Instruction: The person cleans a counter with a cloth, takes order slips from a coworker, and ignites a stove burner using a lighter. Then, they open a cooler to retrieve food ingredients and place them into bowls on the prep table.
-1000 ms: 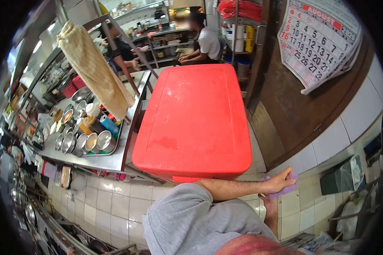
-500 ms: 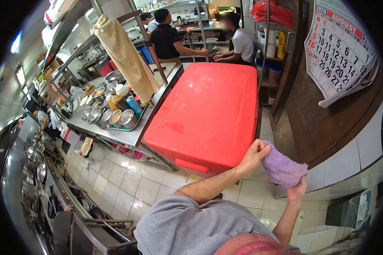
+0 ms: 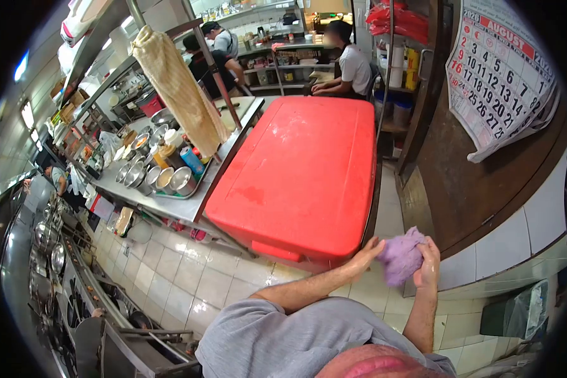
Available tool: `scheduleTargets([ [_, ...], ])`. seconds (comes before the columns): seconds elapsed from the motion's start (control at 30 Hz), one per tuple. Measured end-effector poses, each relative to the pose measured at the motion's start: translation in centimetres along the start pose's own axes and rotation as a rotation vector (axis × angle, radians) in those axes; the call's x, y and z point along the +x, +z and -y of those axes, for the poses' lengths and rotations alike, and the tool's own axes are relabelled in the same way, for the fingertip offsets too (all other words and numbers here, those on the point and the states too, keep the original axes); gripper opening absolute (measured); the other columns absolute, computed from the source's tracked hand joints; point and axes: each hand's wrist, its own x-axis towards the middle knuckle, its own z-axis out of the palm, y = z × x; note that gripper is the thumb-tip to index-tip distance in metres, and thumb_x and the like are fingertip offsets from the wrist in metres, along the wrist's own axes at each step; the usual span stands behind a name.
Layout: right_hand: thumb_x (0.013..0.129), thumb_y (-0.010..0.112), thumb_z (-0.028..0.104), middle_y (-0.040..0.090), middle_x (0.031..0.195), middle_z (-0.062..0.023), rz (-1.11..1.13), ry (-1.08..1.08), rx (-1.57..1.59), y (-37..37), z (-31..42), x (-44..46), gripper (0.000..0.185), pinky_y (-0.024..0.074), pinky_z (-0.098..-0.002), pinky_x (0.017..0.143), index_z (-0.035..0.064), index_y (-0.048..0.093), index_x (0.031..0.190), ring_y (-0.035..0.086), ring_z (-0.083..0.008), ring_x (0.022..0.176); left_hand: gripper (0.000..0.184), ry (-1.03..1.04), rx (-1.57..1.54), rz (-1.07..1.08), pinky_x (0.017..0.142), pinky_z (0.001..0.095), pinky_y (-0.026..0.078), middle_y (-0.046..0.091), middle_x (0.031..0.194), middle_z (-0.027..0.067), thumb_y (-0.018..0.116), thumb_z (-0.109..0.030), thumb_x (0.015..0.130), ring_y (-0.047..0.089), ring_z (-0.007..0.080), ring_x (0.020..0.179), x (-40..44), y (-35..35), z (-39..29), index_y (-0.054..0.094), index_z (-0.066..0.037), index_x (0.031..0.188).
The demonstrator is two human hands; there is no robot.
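A purple cloth (image 3: 399, 258), bunched up and fuzzy in texture, is held between my two hands to the right of the large red cooler box (image 3: 296, 176). My left hand (image 3: 365, 255) grips the cloth's left edge, with fingertips against it near the cooler's front right corner. Wrapped around its right side are the fingers of my right hand (image 3: 429, 259). Damp patches show on the cooler's closed lid.
Left of the cooler, a steel counter (image 3: 198, 205) carries metal bowls (image 3: 183, 181), bottles and a hanging beige cloth (image 3: 179, 88). A calendar (image 3: 501, 75) hangs at right above a tiled ledge. Co-workers (image 3: 356, 66) are at the back. A bin (image 3: 507, 315) stands lower right.
The cloth was stretched out between my hands and is now bunched up. My right hand has risen and come closer to my left. A co-worker in black has shifted left and bent down.
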Motion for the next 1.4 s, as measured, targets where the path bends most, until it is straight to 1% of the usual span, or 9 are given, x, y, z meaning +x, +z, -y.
scheduleTargets([
  [0.07,0.076,0.050,0.004,0.057,0.088,-0.0049,0.090,-0.007,-0.007,0.8,0.3,1.2,0.016,0.0450,-0.0290,0.079,0.0013,0.053,0.091,0.055,-0.0141,0.082,0.079,-0.009,-0.347,0.128,0.099,0.0548,0.023,0.022,0.141,0.0118,0.051,-0.055,0.081,0.022,0.0273,0.130,0.9,0.4,0.1,0.014,-0.016,0.139],
  [0.13,0.075,0.050,0.005,0.058,0.088,-0.0052,0.080,0.087,0.113,1.3,0.6,1.9,0.016,0.0454,-0.0304,0.078,0.0022,0.053,0.090,0.056,-0.0155,0.082,0.057,0.039,-0.531,0.333,0.099,0.0415,0.031,0.037,0.132,0.0053,0.044,-0.043,0.090,0.035,0.0192,0.122,1.2,0.7,-1.3,0.026,-0.012,0.134],
  [0.27,0.077,0.051,0.007,0.058,0.090,-0.0057,-0.002,0.085,0.057,-0.3,0.5,4.9,0.015,0.0451,-0.0310,0.078,0.0025,0.053,0.090,0.056,-0.0162,0.083,0.044,0.112,-0.546,0.326,0.092,0.0345,0.038,0.050,0.116,0.0049,0.048,-0.036,0.090,0.047,0.0156,0.108,4.0,1.8,-0.8,0.041,-0.008,0.123],
  [0.5,0.077,0.053,0.008,0.057,0.089,-0.0020,-0.202,0.205,-0.156,-11.5,-5.4,12.8,0.024,0.0420,-0.0298,0.071,0.0082,0.052,0.101,0.052,-0.0126,0.080,0.029,0.323,-0.401,-0.271,0.078,0.0289,0.044,0.055,0.099,0.0038,0.058,-0.027,0.086,0.052,0.0112,0.089,9.1,3.9,-3.2,0.053,-0.005,0.105],
  [0.67,0.082,0.053,0.031,0.053,0.104,-0.0034,-0.161,0.519,-0.169,-13.1,-3.2,15.5,0.036,0.0425,-0.0433,0.075,0.0178,0.046,0.115,0.052,-0.0220,0.095,0.028,0.509,0.007,-0.602,0.068,0.0251,0.044,0.055,0.093,0.0028,0.060,-0.027,0.085,0.050,0.0099,0.081,16.7,8.7,-3.1,0.056,-0.003,0.098],
  [0.8,0.084,0.043,0.056,0.052,0.110,-0.0037,0.060,0.678,0.182,-17.2,-1.1,19.4,0.051,0.0409,-0.0450,0.081,0.0155,0.047,0.115,0.050,-0.0208,0.100,0.029,0.415,0.030,-0.248,0.078,0.0264,0.044,0.053,0.102,0.0049,0.061,-0.024,0.084,0.050,0.0106,0.092,20.0,15.1,-4.2,0.055,-0.003,0.103],
  [0.93,0.087,0.042,0.048,0.055,0.093,-0.0016,0.107,0.557,0.401,-21.6,-1.5,23.9,0.039,0.0470,-0.0354,0.078,0.0131,0.052,0.101,0.056,-0.0188,0.089,0.036,0.529,0.095,-0.106,0.084,0.0277,0.041,0.054,0.101,0.0050,0.064,-0.025,0.082,0.049,0.0120,0.095,23.4,18.5,-6.9,0.052,-0.002,0.107],
  [1.2,0.090,0.040,0.038,0.052,0.117,-0.0147,-0.055,0.528,0.440,-23.6,2.1,32.9,0.046,0.0374,-0.0457,0.096,0.0020,0.047,0.117,0.051,-0.0308,0.108,0.047,0.231,0.143,-0.236,0.077,0.0302,0.045,0.058,0.101,0.0082,0.059,-0.036,0.084,0.053,0.0150,0.091,35.1,12.8,-9.2,0.050,-0.002,0.115],
  [1.4,0.089,0.049,0.029,0.058,0.088,-0.0045,-0.258,0.275,0.320,-23.6,2.0,42.6,0.022,0.0481,-0.0393,0.076,0.0077,0.056,0.089,0.057,-0.0198,0.085,0.076,0.145,0.295,-0.207,0.102,0.0413,0.027,0.038,0.133,0.0179,0.052,-0.058,0.079,0.036,0.0274,0.123,46.7,8.8,-9.5,0.034,-0.007,0.133],
])
